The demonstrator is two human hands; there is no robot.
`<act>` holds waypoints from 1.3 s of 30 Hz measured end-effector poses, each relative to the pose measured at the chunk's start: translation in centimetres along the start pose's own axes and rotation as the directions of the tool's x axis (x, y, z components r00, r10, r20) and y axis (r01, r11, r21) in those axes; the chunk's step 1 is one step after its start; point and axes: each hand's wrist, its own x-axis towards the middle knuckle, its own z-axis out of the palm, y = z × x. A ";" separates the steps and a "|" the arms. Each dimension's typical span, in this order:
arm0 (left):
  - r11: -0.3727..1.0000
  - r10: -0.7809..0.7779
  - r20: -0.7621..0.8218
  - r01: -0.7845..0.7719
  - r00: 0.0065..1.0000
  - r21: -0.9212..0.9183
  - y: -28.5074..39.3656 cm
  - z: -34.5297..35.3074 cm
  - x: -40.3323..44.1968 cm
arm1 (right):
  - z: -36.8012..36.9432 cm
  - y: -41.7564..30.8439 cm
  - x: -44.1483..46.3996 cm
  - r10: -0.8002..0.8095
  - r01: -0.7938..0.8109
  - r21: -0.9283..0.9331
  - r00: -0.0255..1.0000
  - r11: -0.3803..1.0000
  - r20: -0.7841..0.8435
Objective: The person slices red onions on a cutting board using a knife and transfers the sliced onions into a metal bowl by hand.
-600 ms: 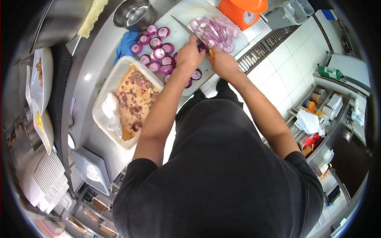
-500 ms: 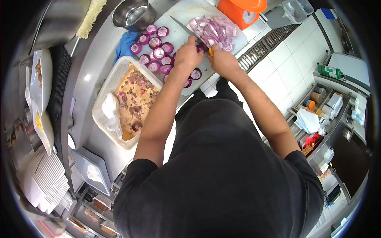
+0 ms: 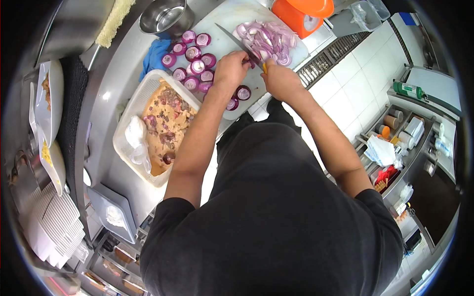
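My right hand (image 3: 280, 79) is closed round the yellow handle of a knife (image 3: 238, 43), whose blade points up and left over the white cutting board (image 3: 224, 18). Beside the blade, my left hand (image 3: 231, 69) has its fingers curled together; a bit of purple onion shows at their tips, mostly hidden. A heap of sliced red onion (image 3: 266, 39) lies beyond the blade. Several peeled red onions (image 3: 197, 66) are spread left of my left hand, and a few more, such as a cut one (image 3: 243, 92), sit beneath my wrist.
A white basket (image 3: 122, 123) with brownish contents and a plastic bag stands left of my left forearm. A steel pot (image 3: 165, 18) and a blue cloth (image 3: 156, 58) are at the top left. An orange scale (image 3: 296, 17) stands beyond the slices, with a grey bin (image 3: 345, 23) beside it.
My left hand has drawn back a little to the left, away from the blade. My right hand and the knife have shifted slightly right and down.
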 end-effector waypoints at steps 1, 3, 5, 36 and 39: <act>1.000 -0.015 0.017 0.015 1.000 0.002 0.1 -0.2 0.1 | -0.1 -0.1 -0.4 0.005 -0.005 0.004 1.000 1.000 -0.019; 0.999 -0.032 0.039 0.032 0.999 -0.002 0.1 -0.4 -0.2 | 0.1 -0.5 -1.5 0.011 -0.011 0.014 0.999 1.000 -0.046; 0.999 -0.031 0.039 0.032 0.999 -0.010 0.0 -0.6 -0.2 | 2.5 -0.4 0.0 0.063 -0.062 0.022 0.997 0.998 -0.033; 1.000 0.019 0.016 -0.018 1.000 -0.020 -0.6 -0.9 -0.3 | 0.7 0.5 -0.1 0.011 -0.001 0.083 0.993 0.997 -0.120; 0.999 0.031 -0.052 -0.030 0.998 0.020 -1.1 -4.2 -1.4 | 1.5 0.9 -0.9 -0.041 0.072 0.155 0.980 0.985 -0.194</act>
